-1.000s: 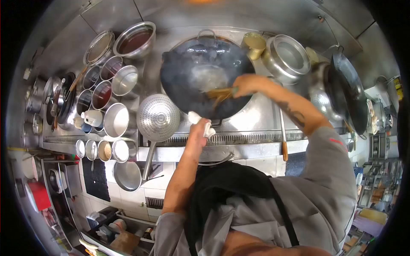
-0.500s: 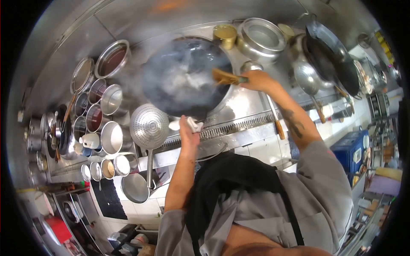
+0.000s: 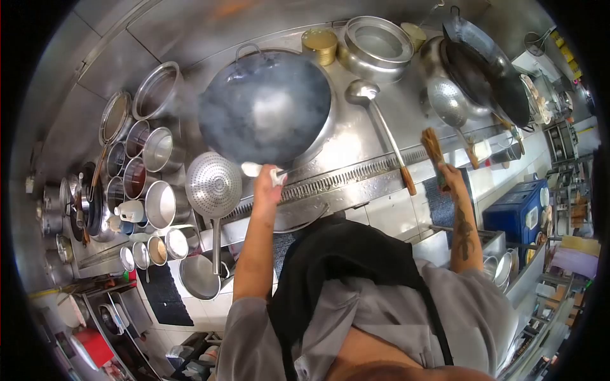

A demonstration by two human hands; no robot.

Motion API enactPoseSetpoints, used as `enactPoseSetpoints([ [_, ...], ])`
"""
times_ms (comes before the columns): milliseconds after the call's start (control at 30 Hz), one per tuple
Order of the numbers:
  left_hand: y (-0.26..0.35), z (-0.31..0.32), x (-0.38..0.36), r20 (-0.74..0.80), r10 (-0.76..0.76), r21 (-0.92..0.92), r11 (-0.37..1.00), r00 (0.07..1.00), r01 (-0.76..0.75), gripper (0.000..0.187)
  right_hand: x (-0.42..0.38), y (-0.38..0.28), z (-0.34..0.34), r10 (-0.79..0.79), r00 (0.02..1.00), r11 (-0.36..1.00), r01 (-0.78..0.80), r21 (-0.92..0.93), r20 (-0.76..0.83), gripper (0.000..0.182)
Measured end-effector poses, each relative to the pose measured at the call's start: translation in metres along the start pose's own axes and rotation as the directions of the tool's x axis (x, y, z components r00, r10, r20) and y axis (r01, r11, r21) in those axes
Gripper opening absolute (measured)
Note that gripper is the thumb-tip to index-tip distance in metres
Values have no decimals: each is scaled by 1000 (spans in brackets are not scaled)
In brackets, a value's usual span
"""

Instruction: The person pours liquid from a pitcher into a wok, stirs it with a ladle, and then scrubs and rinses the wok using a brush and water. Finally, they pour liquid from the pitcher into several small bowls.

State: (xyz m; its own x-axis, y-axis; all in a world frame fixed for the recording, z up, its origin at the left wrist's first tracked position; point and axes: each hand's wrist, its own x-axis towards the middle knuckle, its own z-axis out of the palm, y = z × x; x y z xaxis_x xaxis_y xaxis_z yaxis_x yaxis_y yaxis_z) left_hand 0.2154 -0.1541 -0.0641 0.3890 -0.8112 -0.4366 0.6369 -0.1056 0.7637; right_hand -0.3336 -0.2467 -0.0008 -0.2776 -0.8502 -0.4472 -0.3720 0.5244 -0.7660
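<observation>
My left hand is closed round a white cloth at the near rim of a large dark wok. The wok's grip, if it has one there, is hidden by the cloth and my fingers. Steam hangs over the wok and blurs its inside. Off to the right, past the front edge of the stove, my right hand is wrapped round a bamboo wok brush, bristles pointing up and away. A long ladle with a wooden handle end lies on the steel between the wok and the brush.
Left of the wok lies a perforated strainer, beside several metal pots. A yellow tin and a lidless steel pot stand behind. At right are a skimmer and another dark wok. A drain grate runs along the front.
My right hand has taken the brush out of the wok, moving right and towards me. The steam has thinned somewhat. My left hand stays at the wok's rim with the cloth.
</observation>
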Motion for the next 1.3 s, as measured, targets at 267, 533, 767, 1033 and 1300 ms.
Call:
enactPoseSetpoints([
  [267, 25, -11, -24, -128, -120, -37, 992, 984, 116, 14, -47, -110, 40, -213, 970, 957, 183, 224, 118, 43],
  [533, 62, 9, -55, -142, 0, 201, 979, 990, 29, 18, -76, -167, 137, -341, 839, 919, 204, 337, 424, 45],
  [767, 98, 55, -85, -221, 234, 419, 899, 947, -125, 27, -116, -180, 232, -329, 528, 933, 52, 357, 783, 57],
  [1033, 105, 132, -123, 106, 611, 799, 417, 784, -433, 49, -95, -244, 284, -407, 643, 854, 16, 520, 648, 57],
  [1300, 115, 193, -150, 432, 607, 757, 158, 667, -634, 57, -43, -278, 203, -470, 594, 701, -197, 685, 653, 34],
])
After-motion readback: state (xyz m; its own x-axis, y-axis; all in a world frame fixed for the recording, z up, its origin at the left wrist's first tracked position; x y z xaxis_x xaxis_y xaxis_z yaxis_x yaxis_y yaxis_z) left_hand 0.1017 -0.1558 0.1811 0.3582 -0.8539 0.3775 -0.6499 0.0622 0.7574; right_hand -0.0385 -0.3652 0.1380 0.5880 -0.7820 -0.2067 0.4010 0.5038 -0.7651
